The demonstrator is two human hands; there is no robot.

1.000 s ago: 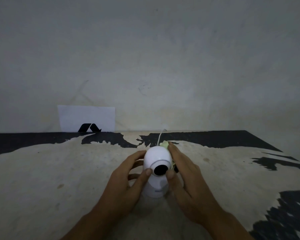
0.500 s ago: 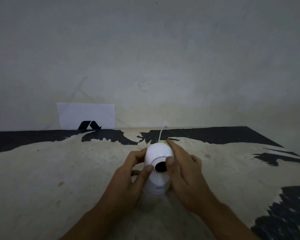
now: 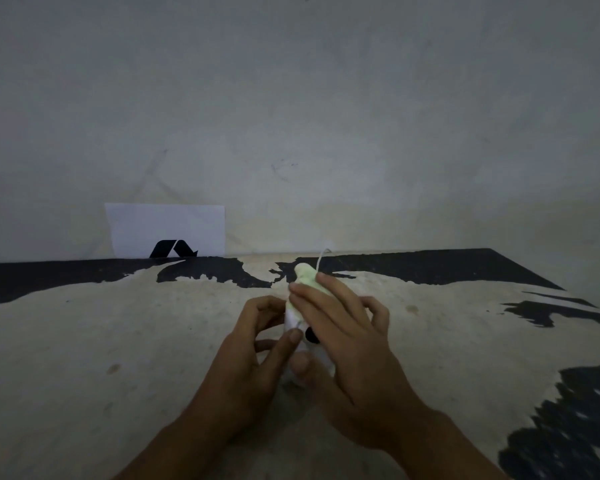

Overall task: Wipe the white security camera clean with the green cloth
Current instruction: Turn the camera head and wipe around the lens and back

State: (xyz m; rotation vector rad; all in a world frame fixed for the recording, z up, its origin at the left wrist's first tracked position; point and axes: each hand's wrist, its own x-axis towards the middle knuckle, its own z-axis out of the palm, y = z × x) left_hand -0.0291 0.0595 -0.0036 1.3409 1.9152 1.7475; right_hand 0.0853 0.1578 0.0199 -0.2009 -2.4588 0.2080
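Note:
The white security camera (image 3: 294,319) stands on the worn table, mostly hidden between both hands; a sliver of its white head and part of its black lens show. My left hand (image 3: 257,358) grips its left side, thumb across the front. My right hand (image 3: 343,344) lies over the top of the camera and presses the pale green cloth (image 3: 307,282) onto it with the fingers. The cloth sticks out beyond the fingertips at the far side. A thin white cable (image 3: 323,257) rises behind the camera.
The table (image 3: 118,341) is cream with peeling black patches and ends at a bare wall. A white sheet with a black logo (image 3: 167,232) leans against the wall at the back left.
My right hand has moved from the camera's right side up over its top, bringing the green cloth onto the head. The lens is now mostly covered. My left hand keeps its grip.

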